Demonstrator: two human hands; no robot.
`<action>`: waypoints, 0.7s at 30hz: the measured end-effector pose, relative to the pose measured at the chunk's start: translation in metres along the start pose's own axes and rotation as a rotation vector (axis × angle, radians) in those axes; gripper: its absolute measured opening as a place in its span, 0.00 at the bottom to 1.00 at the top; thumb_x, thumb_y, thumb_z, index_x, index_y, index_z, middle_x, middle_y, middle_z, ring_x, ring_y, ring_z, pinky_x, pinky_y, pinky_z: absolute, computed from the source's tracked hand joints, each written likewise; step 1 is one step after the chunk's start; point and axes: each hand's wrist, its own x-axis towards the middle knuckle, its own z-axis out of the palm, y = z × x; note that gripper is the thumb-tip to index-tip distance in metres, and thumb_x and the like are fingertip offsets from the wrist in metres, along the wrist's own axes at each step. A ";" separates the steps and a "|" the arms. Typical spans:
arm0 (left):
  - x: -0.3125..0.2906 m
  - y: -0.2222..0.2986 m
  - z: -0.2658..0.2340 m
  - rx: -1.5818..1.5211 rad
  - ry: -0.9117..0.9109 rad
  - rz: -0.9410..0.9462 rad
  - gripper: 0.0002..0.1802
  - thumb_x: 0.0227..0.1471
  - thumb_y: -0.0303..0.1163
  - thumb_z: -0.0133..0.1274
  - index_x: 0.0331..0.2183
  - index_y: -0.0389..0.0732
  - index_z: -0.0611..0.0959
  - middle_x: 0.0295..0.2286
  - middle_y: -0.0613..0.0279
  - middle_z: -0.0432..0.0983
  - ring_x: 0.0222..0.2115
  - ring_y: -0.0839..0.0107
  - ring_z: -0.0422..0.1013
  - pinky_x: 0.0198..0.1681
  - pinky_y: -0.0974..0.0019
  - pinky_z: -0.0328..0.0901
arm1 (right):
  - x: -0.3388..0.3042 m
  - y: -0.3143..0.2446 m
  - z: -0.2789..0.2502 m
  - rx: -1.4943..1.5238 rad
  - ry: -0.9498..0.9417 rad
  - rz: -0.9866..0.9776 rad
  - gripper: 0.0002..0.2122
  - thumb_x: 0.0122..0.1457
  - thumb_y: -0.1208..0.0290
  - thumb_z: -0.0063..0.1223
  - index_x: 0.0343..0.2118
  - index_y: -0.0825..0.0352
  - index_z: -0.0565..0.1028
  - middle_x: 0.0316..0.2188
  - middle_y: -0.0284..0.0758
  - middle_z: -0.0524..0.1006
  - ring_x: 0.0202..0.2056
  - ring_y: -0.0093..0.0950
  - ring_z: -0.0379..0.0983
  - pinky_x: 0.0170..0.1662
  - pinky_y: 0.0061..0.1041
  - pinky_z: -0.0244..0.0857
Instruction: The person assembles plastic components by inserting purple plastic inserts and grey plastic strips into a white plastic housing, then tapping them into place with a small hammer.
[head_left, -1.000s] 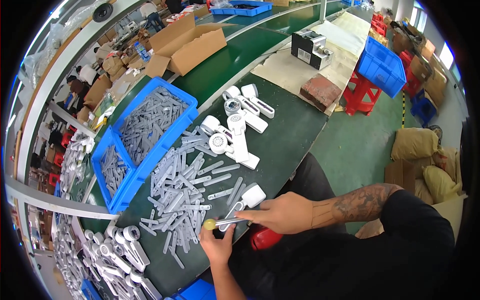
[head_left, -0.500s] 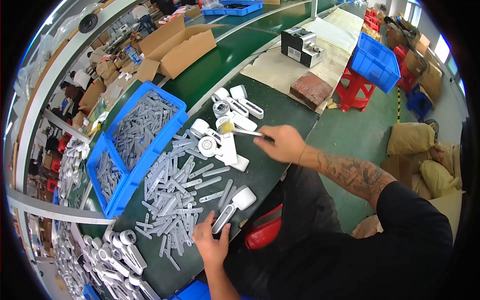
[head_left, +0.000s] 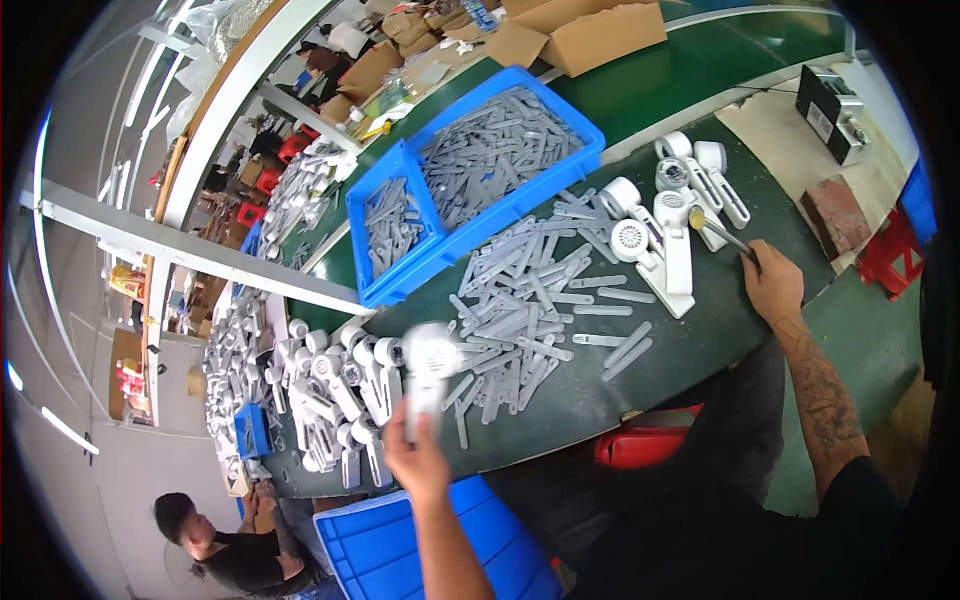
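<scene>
Gripped in my left hand [head_left: 418, 465] is a white round-headed handheld device [head_left: 428, 365], smeared by motion, raised beside a heap of similar pieces. My right hand [head_left: 775, 285] is closed around the dark handle of a small hammer [head_left: 722, 232] with a metal shaft and a yellowish head. The hammer's head is close to a cluster of white devices [head_left: 680, 260] lying on the green table [head_left: 560, 400]. Loose grey plastic strips [head_left: 520, 320] are spread between my two hands.
A divided blue tray [head_left: 595, 147] of grey strips stands behind the loose ones. More white devices [head_left: 330, 385] are heaped at the left. A co-worker [head_left: 255, 560] is at lower left, near a blue crate [head_left: 400, 530]. Right: a brick [head_left: 835, 215] and black machine [head_left: 830, 115].
The view has swung left. My left hand has lifted the white device off the table's near edge and carried it left. The hammer stays in my right hand.
</scene>
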 end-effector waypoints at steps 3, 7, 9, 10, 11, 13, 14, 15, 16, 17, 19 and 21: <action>0.043 -0.056 -0.088 -0.377 0.176 -0.128 0.22 0.69 0.34 0.54 0.59 0.33 0.78 0.47 0.56 0.81 0.45 0.69 0.77 0.50 0.66 0.70 | 0.002 -0.003 0.005 0.014 -0.052 -0.002 0.07 0.62 0.70 0.61 0.40 0.61 0.77 0.32 0.38 0.81 0.32 0.44 0.80 0.33 0.41 0.72; 0.060 -0.105 -0.169 -0.988 0.376 -0.530 0.13 0.68 0.36 0.52 0.50 0.43 0.81 0.40 0.66 0.82 0.38 0.71 0.76 0.36 0.65 0.65 | 0.003 0.000 0.006 0.008 -0.036 -0.005 0.06 0.62 0.70 0.61 0.41 0.61 0.76 0.31 0.37 0.81 0.31 0.44 0.80 0.33 0.40 0.72; 0.049 -0.113 -0.165 -1.049 0.385 -0.520 0.15 0.69 0.39 0.52 0.52 0.43 0.80 0.33 0.68 0.79 0.35 0.72 0.73 0.37 0.66 0.64 | 0.004 0.001 0.006 -0.005 -0.033 -0.001 0.06 0.63 0.70 0.61 0.41 0.61 0.76 0.31 0.38 0.81 0.31 0.43 0.80 0.33 0.40 0.72; 0.043 -0.114 -0.162 -1.238 0.182 -0.443 0.16 0.70 0.41 0.51 0.52 0.42 0.81 0.30 0.69 0.75 0.33 0.73 0.70 0.37 0.66 0.63 | 0.004 0.002 0.005 -0.013 -0.030 -0.003 0.06 0.63 0.70 0.61 0.40 0.62 0.76 0.31 0.38 0.81 0.31 0.43 0.80 0.33 0.40 0.72; 0.034 -0.107 -0.156 -1.412 -0.024 -0.363 0.18 0.71 0.44 0.50 0.51 0.42 0.81 0.27 0.71 0.71 0.30 0.74 0.67 0.36 0.67 0.62 | 0.002 0.004 0.007 -0.019 -0.033 -0.005 0.06 0.63 0.70 0.61 0.40 0.62 0.76 0.31 0.38 0.81 0.31 0.44 0.80 0.33 0.40 0.72; 0.030 -0.085 -0.139 -1.543 0.035 -0.446 0.25 0.71 0.54 0.49 0.52 0.43 0.81 0.23 0.72 0.64 0.27 0.75 0.61 0.35 0.67 0.58 | 0.000 0.005 0.011 -0.016 -0.046 -0.001 0.06 0.63 0.69 0.61 0.41 0.61 0.77 0.32 0.39 0.81 0.31 0.44 0.80 0.34 0.40 0.72; 0.030 -0.070 -0.127 -1.486 -0.109 -0.320 0.27 0.70 0.57 0.49 0.52 0.43 0.81 0.23 0.72 0.65 0.28 0.75 0.61 0.35 0.67 0.56 | 0.000 0.005 0.010 -0.019 -0.044 0.008 0.06 0.63 0.69 0.60 0.41 0.61 0.77 0.32 0.39 0.81 0.32 0.44 0.79 0.34 0.40 0.72; 0.029 -0.059 -0.117 -1.423 -0.250 -0.196 0.29 0.69 0.60 0.48 0.53 0.44 0.81 0.22 0.73 0.65 0.28 0.75 0.61 0.34 0.67 0.54 | 0.000 0.005 0.009 -0.025 -0.043 0.016 0.06 0.64 0.69 0.60 0.41 0.61 0.77 0.32 0.39 0.81 0.32 0.45 0.79 0.34 0.40 0.72; 0.028 -0.048 -0.110 -1.430 -0.242 -0.201 0.29 0.69 0.60 0.48 0.53 0.44 0.81 0.22 0.73 0.65 0.28 0.75 0.61 0.34 0.67 0.54 | 0.000 0.005 0.008 -0.031 -0.048 0.008 0.06 0.64 0.69 0.60 0.41 0.61 0.77 0.32 0.39 0.81 0.32 0.45 0.79 0.34 0.40 0.72; 0.029 -0.039 -0.104 -1.445 -0.269 -0.199 0.32 0.69 0.63 0.47 0.53 0.44 0.81 0.22 0.73 0.65 0.28 0.76 0.61 0.34 0.66 0.53 | -0.001 0.004 0.009 -0.032 -0.047 0.010 0.06 0.64 0.68 0.60 0.42 0.61 0.77 0.32 0.40 0.81 0.32 0.45 0.79 0.34 0.41 0.72; 0.025 -0.032 -0.101 -1.468 -0.295 -0.200 0.35 0.68 0.66 0.46 0.54 0.44 0.81 0.21 0.74 0.65 0.27 0.77 0.60 0.33 0.66 0.52 | -0.001 0.001 0.009 -0.039 -0.046 0.009 0.06 0.64 0.68 0.59 0.42 0.61 0.77 0.32 0.40 0.81 0.32 0.45 0.79 0.35 0.41 0.71; 0.020 -0.031 -0.099 -1.582 -0.364 -0.224 0.41 0.68 0.70 0.39 0.59 0.44 0.78 0.21 0.73 0.68 0.24 0.75 0.60 0.35 0.66 0.53 | -0.001 0.000 0.008 -0.038 -0.080 0.038 0.07 0.64 0.68 0.59 0.42 0.61 0.77 0.32 0.40 0.81 0.33 0.45 0.79 0.35 0.41 0.71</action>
